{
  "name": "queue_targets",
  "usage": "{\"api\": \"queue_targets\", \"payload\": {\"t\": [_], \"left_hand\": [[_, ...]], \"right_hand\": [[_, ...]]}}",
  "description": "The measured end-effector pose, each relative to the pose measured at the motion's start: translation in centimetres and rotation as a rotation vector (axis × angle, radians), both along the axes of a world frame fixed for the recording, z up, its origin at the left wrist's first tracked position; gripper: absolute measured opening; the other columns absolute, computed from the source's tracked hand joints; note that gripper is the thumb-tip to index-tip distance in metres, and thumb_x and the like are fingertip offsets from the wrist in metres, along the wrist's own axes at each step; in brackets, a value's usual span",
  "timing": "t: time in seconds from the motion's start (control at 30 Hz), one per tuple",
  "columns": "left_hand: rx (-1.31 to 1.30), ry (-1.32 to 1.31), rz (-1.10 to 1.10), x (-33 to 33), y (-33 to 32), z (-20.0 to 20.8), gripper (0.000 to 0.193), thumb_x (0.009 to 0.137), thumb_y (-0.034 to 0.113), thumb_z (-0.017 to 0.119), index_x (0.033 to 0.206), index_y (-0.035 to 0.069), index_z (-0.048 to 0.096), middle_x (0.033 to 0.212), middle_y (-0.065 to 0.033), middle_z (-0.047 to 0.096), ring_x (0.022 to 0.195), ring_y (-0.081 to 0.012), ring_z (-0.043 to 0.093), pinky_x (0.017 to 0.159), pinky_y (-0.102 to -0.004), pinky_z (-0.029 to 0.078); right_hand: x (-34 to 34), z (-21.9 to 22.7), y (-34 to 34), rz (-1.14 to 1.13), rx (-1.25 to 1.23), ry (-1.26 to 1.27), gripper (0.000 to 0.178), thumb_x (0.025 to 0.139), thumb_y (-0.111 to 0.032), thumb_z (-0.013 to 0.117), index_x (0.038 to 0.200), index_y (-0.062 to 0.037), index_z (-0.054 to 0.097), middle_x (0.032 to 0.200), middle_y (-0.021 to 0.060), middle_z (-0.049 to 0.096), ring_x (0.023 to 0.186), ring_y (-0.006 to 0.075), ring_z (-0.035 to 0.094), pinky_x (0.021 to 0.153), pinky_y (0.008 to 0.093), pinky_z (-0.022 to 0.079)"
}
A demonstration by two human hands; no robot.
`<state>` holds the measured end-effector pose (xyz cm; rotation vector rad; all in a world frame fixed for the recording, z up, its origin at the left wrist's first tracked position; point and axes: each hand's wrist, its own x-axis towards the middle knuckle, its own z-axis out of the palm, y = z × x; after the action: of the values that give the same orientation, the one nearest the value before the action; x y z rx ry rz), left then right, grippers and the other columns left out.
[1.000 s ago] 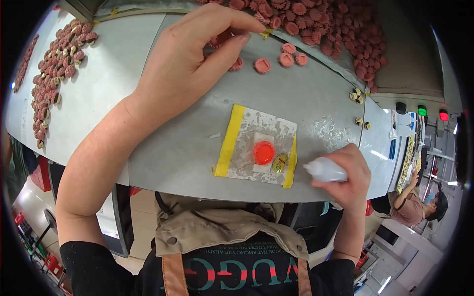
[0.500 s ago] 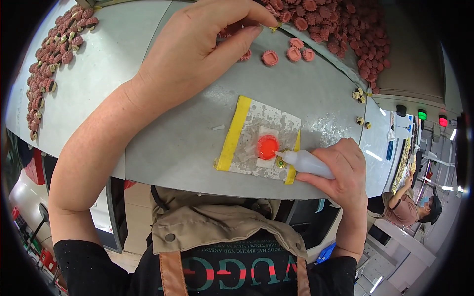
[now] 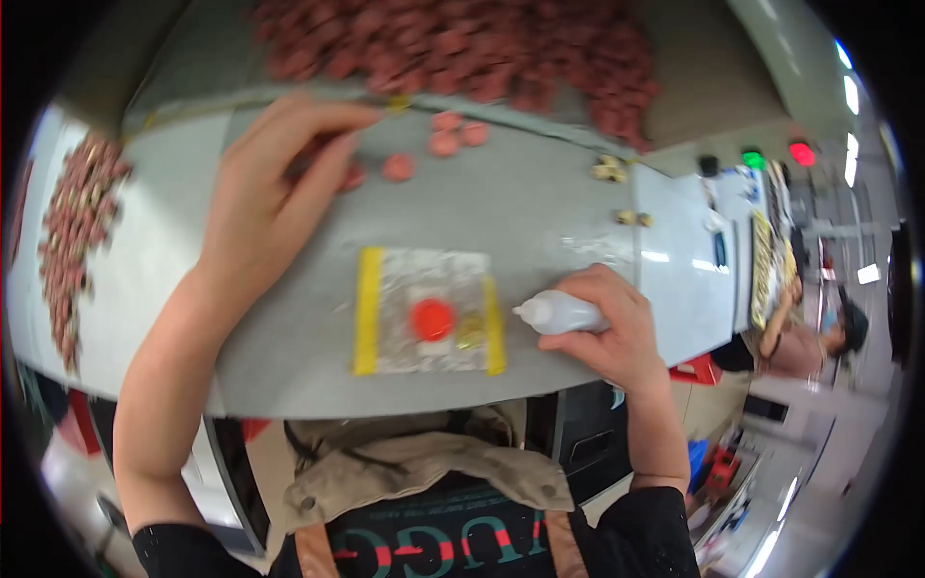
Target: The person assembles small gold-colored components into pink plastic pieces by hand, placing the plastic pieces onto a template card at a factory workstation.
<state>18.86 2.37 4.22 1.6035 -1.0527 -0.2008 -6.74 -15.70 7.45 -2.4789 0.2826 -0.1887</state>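
My right hand [image 3: 609,323] is wrapped round a translucent white squeeze bottle [image 3: 568,313], its nozzle pointing left, apart from the board. To the left of the nozzle lies a small board [image 3: 395,337] with yellow tape along two sides. A bright red round piece [image 3: 432,319] sits on a white patch on it. Beside that piece is a small gold-coloured thing [image 3: 470,331], too blurred to name. Over the far left of the table, my left hand [image 3: 284,178] is blurred, thumb and forefinger apart, nothing visibly held. Close by are several pink scalloped round pieces [image 3: 398,168].
A large heap of pink pieces [image 3: 453,48] lies behind the table's far edge. Many pink and cream pieces [image 3: 72,246] line the left side. Small cream-and-dark pieces [image 3: 609,170] rest at the far right. Another person [image 3: 800,328] stands farther right.
The view has shifted, bringing more of the far heap into sight. The bottle's nozzle has come away from the red piece and moved right. My left hand remains near the loose pink pieces.
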Motion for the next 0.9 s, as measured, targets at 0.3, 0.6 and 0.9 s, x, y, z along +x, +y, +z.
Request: {"api": "queue_targets", "payload": {"t": [0.3, 0.6, 0.9], "left_hand": [[0.151, -0.405, -0.172, -2.9, -1.0, 1.8, 0.026, 0.069, -0.001, 0.07, 0.094, 0.006, 0.066, 0.087, -0.0081, 0.051, 0.086, -0.0254, 0.052, 0.075, -0.0343, 0.044], [0.232, -0.485, -0.015, -2.7, -0.9, 2.4, 0.024, 0.072, 0.002, 0.072, 0.094, 0.005, 0.064, 0.092, -0.0076, 0.053, 0.088, -0.0233, 0.054, 0.074, -0.0332, 0.046], [0.462, -0.237, -0.027, -1.0, 0.1, 3.7, 0.024, 0.076, 0.002, 0.071, 0.097, 0.001, 0.061, 0.096, -0.0071, 0.054, 0.079, -0.018, 0.057, 0.067, -0.0269, 0.048]], "right_hand": [[-8.1, 0.1, -10.0, -0.733, 0.33, -0.424, 0.029, 0.088, -0.011, 0.062, 0.113, 0.0007, 0.05, 0.107, 0.0097, 0.063, 0.101, 0.0166, 0.058, 0.089, 0.0275, 0.044], [-11.6, -2.7, -19.2, -0.96, -0.055, -0.371, 0.039, 0.089, -0.023, 0.066, 0.116, -0.0002, 0.05, 0.102, 0.005, 0.062, 0.089, 0.0093, 0.056, 0.077, 0.024, 0.044], [-9.3, 0.3, -10.9, -0.771, -0.271, -0.385, 0.028, 0.092, -0.016, 0.06, 0.117, -0.004, 0.056, 0.114, 0.0069, 0.06, 0.107, 0.0164, 0.056, 0.089, 0.0314, 0.042]]}}
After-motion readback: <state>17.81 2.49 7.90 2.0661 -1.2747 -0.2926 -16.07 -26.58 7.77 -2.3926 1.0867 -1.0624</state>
